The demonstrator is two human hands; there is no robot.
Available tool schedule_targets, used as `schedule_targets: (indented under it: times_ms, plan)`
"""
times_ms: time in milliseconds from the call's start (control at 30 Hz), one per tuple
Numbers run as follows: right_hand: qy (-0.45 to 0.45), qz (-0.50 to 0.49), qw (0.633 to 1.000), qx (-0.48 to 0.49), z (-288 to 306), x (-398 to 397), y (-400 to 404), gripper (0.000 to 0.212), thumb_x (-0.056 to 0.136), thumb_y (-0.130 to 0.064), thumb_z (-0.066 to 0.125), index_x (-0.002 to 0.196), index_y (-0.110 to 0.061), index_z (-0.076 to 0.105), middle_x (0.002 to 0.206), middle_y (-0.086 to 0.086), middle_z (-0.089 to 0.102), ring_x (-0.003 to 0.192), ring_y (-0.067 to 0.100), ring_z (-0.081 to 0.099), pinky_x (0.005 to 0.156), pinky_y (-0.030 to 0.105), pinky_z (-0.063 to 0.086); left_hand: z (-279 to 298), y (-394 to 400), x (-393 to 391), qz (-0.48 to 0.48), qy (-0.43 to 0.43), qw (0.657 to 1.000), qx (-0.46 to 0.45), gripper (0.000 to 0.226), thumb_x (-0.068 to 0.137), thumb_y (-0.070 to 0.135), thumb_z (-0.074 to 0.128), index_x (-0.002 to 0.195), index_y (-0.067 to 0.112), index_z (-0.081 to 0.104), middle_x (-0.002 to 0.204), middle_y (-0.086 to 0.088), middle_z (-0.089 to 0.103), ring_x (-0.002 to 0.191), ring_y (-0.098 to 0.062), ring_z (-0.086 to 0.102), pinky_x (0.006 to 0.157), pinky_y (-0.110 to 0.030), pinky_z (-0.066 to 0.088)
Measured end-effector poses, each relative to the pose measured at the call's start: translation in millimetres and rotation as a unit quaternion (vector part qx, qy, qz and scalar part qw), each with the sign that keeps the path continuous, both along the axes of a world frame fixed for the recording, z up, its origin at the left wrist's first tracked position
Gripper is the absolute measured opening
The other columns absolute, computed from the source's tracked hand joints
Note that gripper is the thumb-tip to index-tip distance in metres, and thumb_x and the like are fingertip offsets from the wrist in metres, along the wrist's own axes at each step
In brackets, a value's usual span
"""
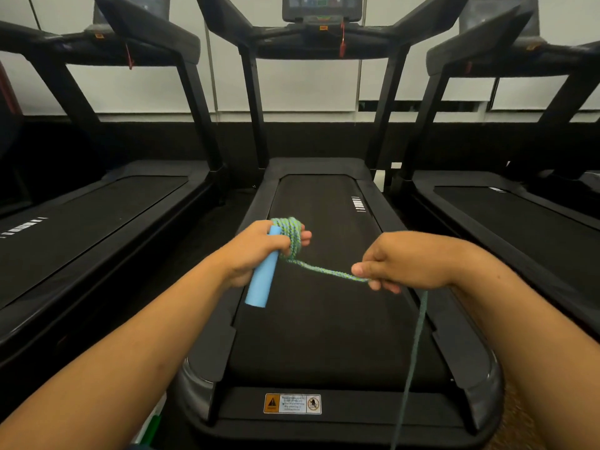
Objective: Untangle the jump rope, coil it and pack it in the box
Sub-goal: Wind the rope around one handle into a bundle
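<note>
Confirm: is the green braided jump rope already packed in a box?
No, the green braided jump rope is coiled around the left hand, its strand running to the right hand.

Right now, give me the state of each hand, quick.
Left hand: closed around the blue handle, rope coils wrapped over its fingers.
Right hand: pinching the rope strand.

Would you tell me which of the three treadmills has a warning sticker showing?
The middle treadmill, under both hands; its rear end bears the warning sticker, unlike its neighbours.
</note>
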State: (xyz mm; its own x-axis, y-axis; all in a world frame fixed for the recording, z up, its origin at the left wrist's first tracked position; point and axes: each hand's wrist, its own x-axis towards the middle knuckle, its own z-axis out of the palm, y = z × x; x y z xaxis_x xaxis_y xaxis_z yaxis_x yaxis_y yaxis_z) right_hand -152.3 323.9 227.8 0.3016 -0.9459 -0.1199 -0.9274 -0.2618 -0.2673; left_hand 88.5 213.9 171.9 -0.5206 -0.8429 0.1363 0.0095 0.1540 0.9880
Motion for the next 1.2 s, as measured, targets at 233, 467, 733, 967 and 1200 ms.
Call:
schedule_targets:
  times_ms: [233,467,733,967,1200]
  plan:
    - [-0.146,0.094,0.984,-0.044,8,18,13,0.030,0.097,-0.046,0.062,0.075,-0.027,0.064,0.056,-0.010,0.049,0.052,0.005,0.042,0.053,0.020,0.036,-7,2,7,0.034,-0.076,0.995,-0.058,0.045,0.083,-0.017,0.047,0.117,0.005,0.067,0.108,0.001,0.078,0.105,-0.016,0.073,0.089,-0.023,0.054]
    - [-0.302,-0.028,0.915,-0.266,-17,4,-28,0.034,0.104,-0.036,0.052,0.079,-0.018,0.065,0.055,-0.006,0.048,0.047,0.004,0.039,0.053,0.027,0.033,-1,38,-10,-0.223,-0.220,0.948,-0.058,0.056,0.077,-0.018,0.047,0.130,-0.007,0.060,0.128,-0.014,0.070,0.123,-0.023,0.065,0.107,-0.033,0.049]
    - [-0.400,-0.050,0.913,-0.065,-73,18,-49,0.033,0.107,-0.017,0.046,0.076,-0.022,0.055,0.064,-0.008,0.051,0.051,0.000,0.048,0.056,0.020,0.042,15,42,-14,-0.206,-0.031,0.978,-0.002,0.030,0.069,-0.013,0.049,0.093,-0.007,0.066,0.083,-0.014,0.074,0.076,-0.017,0.070,0.074,-0.025,0.055]
    - [-0.404,0.009,0.912,0.076,-100,62,-34,0.042,0.110,-0.039,0.037,0.087,-0.011,0.058,0.058,0.000,0.043,0.044,0.007,0.034,0.045,0.021,0.032,15,8,-3,-0.158,0.205,0.963,0.078,0.064,0.074,-0.011,0.043,0.137,-0.011,0.048,0.142,-0.029,0.055,0.135,-0.039,0.053,0.115,-0.045,0.041]
    - [-0.324,0.061,0.944,-0.009,-64,67,-13,0.032,0.107,-0.027,0.043,0.083,-0.017,0.062,0.056,-0.008,0.051,0.052,0.006,0.044,0.056,0.023,0.040,-4,-6,9,-0.087,0.137,0.984,0.076,0.064,0.073,-0.009,0.045,0.137,-0.011,0.049,0.136,-0.026,0.061,0.129,-0.034,0.060,0.110,-0.038,0.047]
